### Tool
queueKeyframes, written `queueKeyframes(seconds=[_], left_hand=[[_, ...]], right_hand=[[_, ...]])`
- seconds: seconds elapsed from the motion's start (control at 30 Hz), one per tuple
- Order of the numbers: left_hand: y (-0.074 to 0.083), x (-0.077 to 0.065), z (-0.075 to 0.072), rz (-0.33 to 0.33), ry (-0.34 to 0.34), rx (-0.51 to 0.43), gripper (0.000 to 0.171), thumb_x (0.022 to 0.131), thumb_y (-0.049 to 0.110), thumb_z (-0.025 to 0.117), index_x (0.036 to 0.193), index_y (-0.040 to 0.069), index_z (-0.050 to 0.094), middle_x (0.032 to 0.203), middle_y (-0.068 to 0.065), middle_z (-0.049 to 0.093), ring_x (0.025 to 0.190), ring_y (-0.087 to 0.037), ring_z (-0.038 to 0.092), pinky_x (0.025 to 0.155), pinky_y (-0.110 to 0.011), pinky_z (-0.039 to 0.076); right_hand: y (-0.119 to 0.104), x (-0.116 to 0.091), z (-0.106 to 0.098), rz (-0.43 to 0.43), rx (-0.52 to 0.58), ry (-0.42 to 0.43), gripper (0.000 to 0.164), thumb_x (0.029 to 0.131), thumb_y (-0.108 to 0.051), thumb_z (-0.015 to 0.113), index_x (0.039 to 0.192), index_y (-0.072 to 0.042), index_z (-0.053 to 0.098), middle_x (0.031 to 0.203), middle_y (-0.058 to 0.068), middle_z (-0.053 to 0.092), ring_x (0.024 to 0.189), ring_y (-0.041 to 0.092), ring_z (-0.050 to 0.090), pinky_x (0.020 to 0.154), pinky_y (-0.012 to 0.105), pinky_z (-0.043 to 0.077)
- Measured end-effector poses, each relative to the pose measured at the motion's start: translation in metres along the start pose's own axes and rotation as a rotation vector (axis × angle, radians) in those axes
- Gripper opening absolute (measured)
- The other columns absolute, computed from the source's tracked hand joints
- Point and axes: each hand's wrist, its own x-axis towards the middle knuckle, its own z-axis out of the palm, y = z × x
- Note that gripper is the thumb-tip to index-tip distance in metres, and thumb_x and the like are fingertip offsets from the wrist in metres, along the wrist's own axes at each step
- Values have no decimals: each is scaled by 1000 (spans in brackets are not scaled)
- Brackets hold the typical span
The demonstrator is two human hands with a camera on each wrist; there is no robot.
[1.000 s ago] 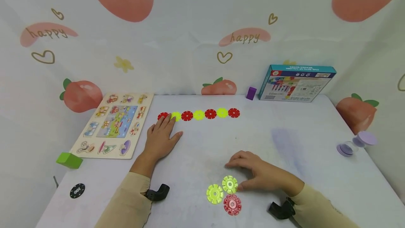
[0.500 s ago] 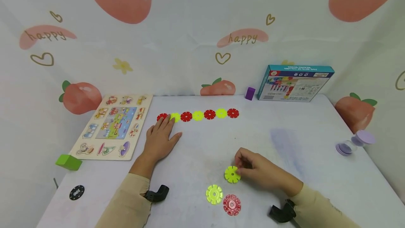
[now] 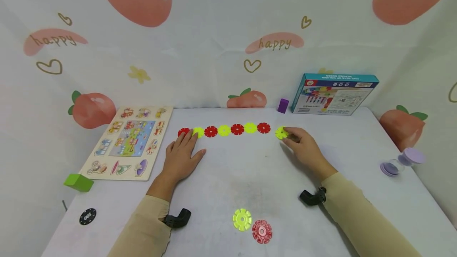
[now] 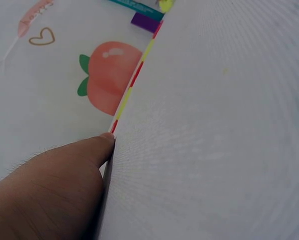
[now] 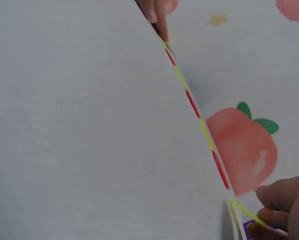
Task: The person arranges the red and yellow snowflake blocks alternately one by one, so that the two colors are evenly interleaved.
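A row of notched plastic discs, red and yellow by turns, runs across the back of the table; a red disc (image 3: 264, 127) ends it on the right. Just beyond that end, my right hand (image 3: 303, 146) pinches a yellow disc (image 3: 281, 133) between thumb and fingers, with a small gap to the row. In the right wrist view this yellow disc (image 5: 247, 212) is tilted, its lower edge near the table. My left hand (image 3: 181, 156) lies flat, fingers straight, fingertips on the row's left end, partly covering a red disc (image 3: 183, 131) and a yellow disc (image 3: 198, 131).
Near the front lie a loose yellow disc (image 3: 242, 219) and a red disc (image 3: 262, 231). A wooden puzzle board (image 3: 146, 169), green block (image 3: 79, 182) and black chip (image 3: 87, 216) are at left. A purple block (image 3: 283, 106), box (image 3: 333, 94) and lilac-capped container (image 3: 392, 166) stand at right.
My right hand has picked up a yellow disc from the front group and carried it back to the row's right end. The left hand has stayed in place.
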Motion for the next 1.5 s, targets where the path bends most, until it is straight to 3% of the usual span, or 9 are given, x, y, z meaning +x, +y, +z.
queueKeyframes(seconds=[0.1,0.2,0.37,0.5,0.73,1.03,1.23,1.5], left_hand=[[0,0,2,-2,-4,3,73,92,56,49,151,17,31,157,-6,19,143,-29,10,107,-60,10],[-1,0,2,-1,-4,5,73,92,56,49,151,18,30,157,-5,19,143,-29,10,107,-60,10],[0,1,1,4,2,5,73,92,56,49,151,18,30,158,-5,19,143,-29,10,107,-59,10],[3,1,-2,6,5,7,73,92,55,50,151,17,31,157,-6,19,143,-29,11,106,-60,11],[3,1,-4,-2,-6,9,73,92,54,50,151,16,31,157,-7,19,143,-30,11,106,-61,10],[0,1,-1,-11,-13,18,74,92,57,49,152,18,30,158,-5,18,143,-29,9,107,-60,10],[0,1,-1,-13,-10,10,74,92,57,49,151,18,30,158,-5,19,143,-29,9,107,-60,10],[0,1,0,-12,-11,18,74,92,57,49,151,17,31,158,-5,19,143,-29,9,107,-59,10]], right_hand=[[1,11,0,2,-95,-22,60,94,-37,60,147,-15,41,150,5,35,135,31,29,105,54,28],[1,15,4,-26,-253,-49,72,91,-44,61,151,-15,31,157,4,20,140,35,15,106,61,20],[1,7,7,-80,-465,-61,68,92,-45,58,147,-11,38,157,8,19,138,39,15,102,66,18],[-1,0,7,-86,-538,-113,70,94,-54,49,148,-12,37,158,6,18,140,38,11,98,66,16],[-4,7,11,-60,-580,-125,80,89,-65,46,152,-19,27,159,6,13,141,40,4,96,68,10],[-5,10,14,-33,-617,-165,78,90,-66,41,154,-24,23,159,11,5,141,41,-4,98,70,5],[-4,11,17,-27,-612,-150,85,88,-68,42,155,-20,17,160,5,4,142,38,-3,99,68,5],[-2,10,18,-56,-616,-128,84,87,-70,42,153,-19,26,159,6,12,141,39,4,98,68,7]])
